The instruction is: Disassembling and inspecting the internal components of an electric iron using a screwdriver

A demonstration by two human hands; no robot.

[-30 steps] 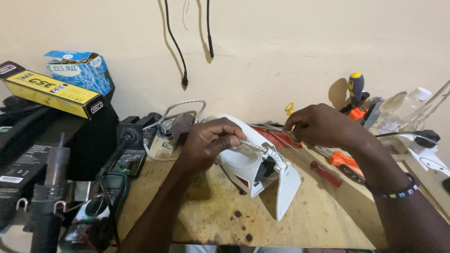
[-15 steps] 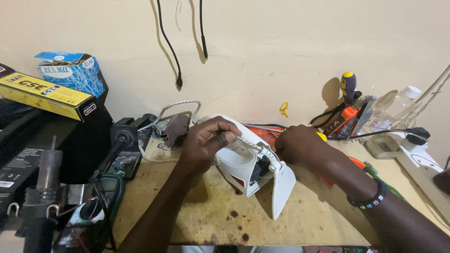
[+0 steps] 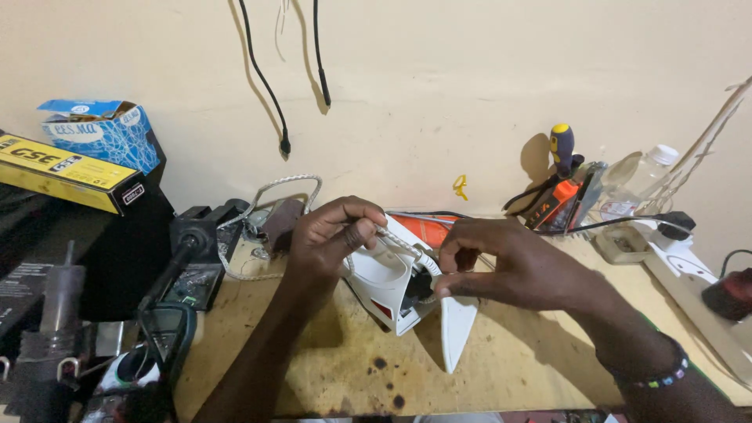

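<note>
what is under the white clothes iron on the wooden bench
The white clothes iron rests on the stained wooden bench, casting a dark shadow. Left hand and right hand cover its top; what lies beneath it is hidden.

At far left an open blue cardboard box patterned with white scribbled lines (image 3: 102, 133) stands against the wall, and touching it in front lies a long flat yellow carton with a black end panel (image 3: 70, 174), both resting on a black case (image 3: 117, 258)
</note>
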